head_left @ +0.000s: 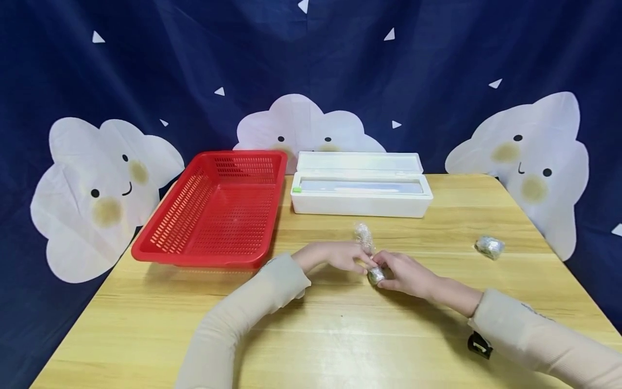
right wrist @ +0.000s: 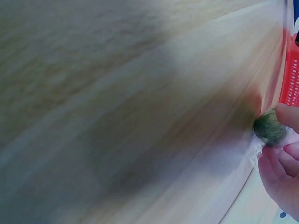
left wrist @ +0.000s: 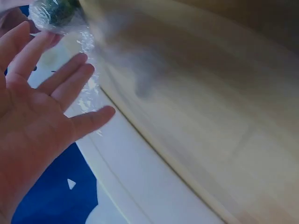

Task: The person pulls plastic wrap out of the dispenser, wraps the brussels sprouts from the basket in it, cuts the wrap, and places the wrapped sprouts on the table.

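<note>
A round, dark green item [head_left: 376,276] wrapped in clear plastic film is between my two hands, just above or on the table. My right hand [head_left: 408,274] pinches it with the thumb and fingers; the right wrist view shows its green side [right wrist: 269,128]. Coming in from the other side, my left hand [head_left: 345,256] has its fingertips at the wrapping. Its fingers are spread and mostly straight in the left wrist view, with fingertips touching the film at the green item [left wrist: 58,11]. A loose tail of film [head_left: 363,236] trails away behind the left hand.
Behind the hands stands a long white film dispenser box [head_left: 359,207] with its lid raised. A red perforated basket [head_left: 209,258] is at the left. Another film-wrapped item [head_left: 491,247] lies on the wooden table [head_left: 311,346] at the right.
</note>
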Demonstrator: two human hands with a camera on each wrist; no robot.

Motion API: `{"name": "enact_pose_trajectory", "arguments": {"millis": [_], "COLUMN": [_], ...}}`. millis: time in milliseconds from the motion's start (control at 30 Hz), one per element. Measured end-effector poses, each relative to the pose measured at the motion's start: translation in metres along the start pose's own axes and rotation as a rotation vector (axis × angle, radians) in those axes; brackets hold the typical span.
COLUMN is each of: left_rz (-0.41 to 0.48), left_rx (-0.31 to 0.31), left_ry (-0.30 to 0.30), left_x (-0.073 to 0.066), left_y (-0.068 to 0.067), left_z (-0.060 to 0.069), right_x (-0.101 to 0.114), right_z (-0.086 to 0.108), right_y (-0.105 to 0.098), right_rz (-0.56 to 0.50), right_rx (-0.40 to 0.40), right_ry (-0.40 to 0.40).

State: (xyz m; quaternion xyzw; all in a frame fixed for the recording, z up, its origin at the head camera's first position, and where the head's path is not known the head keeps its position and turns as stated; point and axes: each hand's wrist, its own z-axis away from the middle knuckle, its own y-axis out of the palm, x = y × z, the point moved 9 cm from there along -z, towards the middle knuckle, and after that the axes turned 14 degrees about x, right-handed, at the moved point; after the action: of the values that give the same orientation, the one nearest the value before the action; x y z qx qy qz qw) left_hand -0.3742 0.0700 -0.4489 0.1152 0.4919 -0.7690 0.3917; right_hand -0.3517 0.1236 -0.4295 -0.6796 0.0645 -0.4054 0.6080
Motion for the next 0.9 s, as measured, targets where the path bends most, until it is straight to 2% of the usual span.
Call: {"name": "enact_pose_trajectory", "arguments": {"millis": [100, 167, 333, 400, 500, 600, 800, 900], "left_rz": [0.022, 0.031, -0.018, -0.073, -0.167, -0.243, -0.293, -0.273], "left_rx": [-0.02, -0.056, -0.159, -0.171, -0.18, -0.157, 0.001, 0.024], "left_ry": [0.034, 0.031, -0.06, -0.097, -0.116, -0.14, -0.256, -0.25], "left_x": [-0.001, 0.0, 0.008, 0.01, 0.008, 0.007, 0.016, 0.016], "left_y": [0.0, -0.003, -0.012, -0.013, -0.013, -0.009, 0.002, 0.003], "left_z": [0.001, 0.003, 0.007, 0.007, 0.005, 0.002, -0.001, -0.001], "right_x": [0.0, -0.003, -0.011, -0.011, -0.009, -0.008, -0.011, -0.016], "right_z": [-0.002, -0.001, 0.0, -0.001, -0.003, -0.005, -0.009, -0.01], "right_y": [0.001, 0.002, 0.004, 0.005, 0.005, 0.003, 0.005, 0.007], "right_rz": [-0.047, -0.113, -0.252, -0.272, -0.29, -0.293, -0.343, -0.366], "right_rx": [0.01, 0.014, 0.034, 0.057, 0.086, 0.092, 0.133, 0.154], "right_ry": [0.004, 0.015, 0.038, 0.03, 0.002, -0.014, 0.006, 0.044]}}
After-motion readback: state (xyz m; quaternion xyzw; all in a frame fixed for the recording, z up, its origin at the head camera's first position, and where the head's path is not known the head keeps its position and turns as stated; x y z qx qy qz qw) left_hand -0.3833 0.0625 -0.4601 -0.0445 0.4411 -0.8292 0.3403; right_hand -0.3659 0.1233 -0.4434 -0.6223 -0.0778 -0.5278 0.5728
